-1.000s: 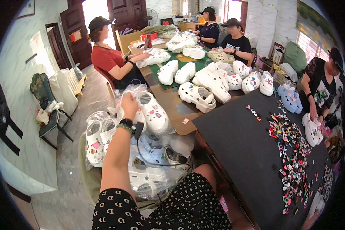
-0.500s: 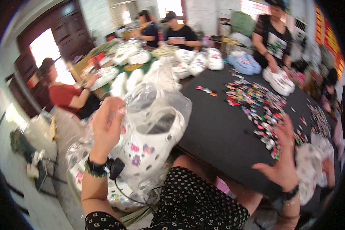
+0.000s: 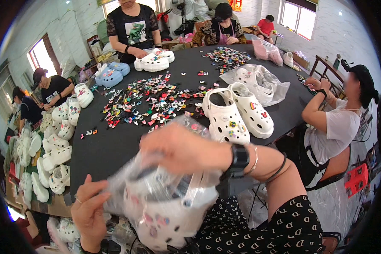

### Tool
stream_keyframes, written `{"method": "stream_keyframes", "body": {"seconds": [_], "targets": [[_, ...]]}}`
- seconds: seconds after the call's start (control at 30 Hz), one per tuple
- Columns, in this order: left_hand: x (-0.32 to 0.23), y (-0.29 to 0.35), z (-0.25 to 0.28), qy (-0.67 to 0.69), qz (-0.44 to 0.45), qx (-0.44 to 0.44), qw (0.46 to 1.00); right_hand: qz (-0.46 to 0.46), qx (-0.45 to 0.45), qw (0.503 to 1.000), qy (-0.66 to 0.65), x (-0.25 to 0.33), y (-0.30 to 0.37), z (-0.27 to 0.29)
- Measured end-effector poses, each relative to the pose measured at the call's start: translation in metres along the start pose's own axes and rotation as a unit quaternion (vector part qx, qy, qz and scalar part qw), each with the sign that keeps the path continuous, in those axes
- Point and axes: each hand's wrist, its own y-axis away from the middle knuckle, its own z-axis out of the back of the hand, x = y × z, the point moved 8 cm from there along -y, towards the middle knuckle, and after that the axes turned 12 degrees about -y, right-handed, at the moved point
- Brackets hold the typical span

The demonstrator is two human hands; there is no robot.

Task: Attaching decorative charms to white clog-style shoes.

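Head view: blurred right hand (image 3: 178,148) hides part of bagged white clogs (image 3: 167,220).

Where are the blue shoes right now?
In the head view, the blue clogs are at upper left on the black table, just left of the white clogs under another person's hand.

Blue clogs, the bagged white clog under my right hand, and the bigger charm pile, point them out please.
Blue clogs (image 3: 109,78): head view, nearer clog's upper.
Bagged white clog (image 3: 167,213): head view, upper, seen through plastic.
Bigger charm pile (image 3: 154,98): head view, near its middle.
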Motion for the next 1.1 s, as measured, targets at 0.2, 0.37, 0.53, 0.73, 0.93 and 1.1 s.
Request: {"method": "stream_keyframes", "body": {"seconds": [0.2,0.37,0.53,0.73,0.93,1.1], "targets": [[0.023,0.011,0.025,-0.063,0.115,-0.074,0.989,-0.046,-0.415,0.902,0.109,-0.012,0.02,0.227],[0.063,0.048,0.041,-0.129,0.17,-0.086,0.973,-0.02,-0.509,0.809,0.292,-0.034,0.06,0.346],[0.139,0.114,0.069,-0.195,0.295,-0.089,0.931,-0.094,-0.418,0.766,0.479,-0.158,0.13,0.403],[0.176,0.246,0.162,-0.363,0.374,-0.124,0.844,-0.327,-0.299,0.777,0.446,-0.286,0.197,0.378],[0.192,0.377,0.25,-0.504,0.471,-0.13,0.712,-0.158,-0.081,0.944,0.278,-0.378,-0.062,0.081],[0.146,0.514,0.308,-0.535,0.728,-0.071,0.423,-0.045,0.021,0.98,0.192,-0.371,-0.14,-0.064]]}}
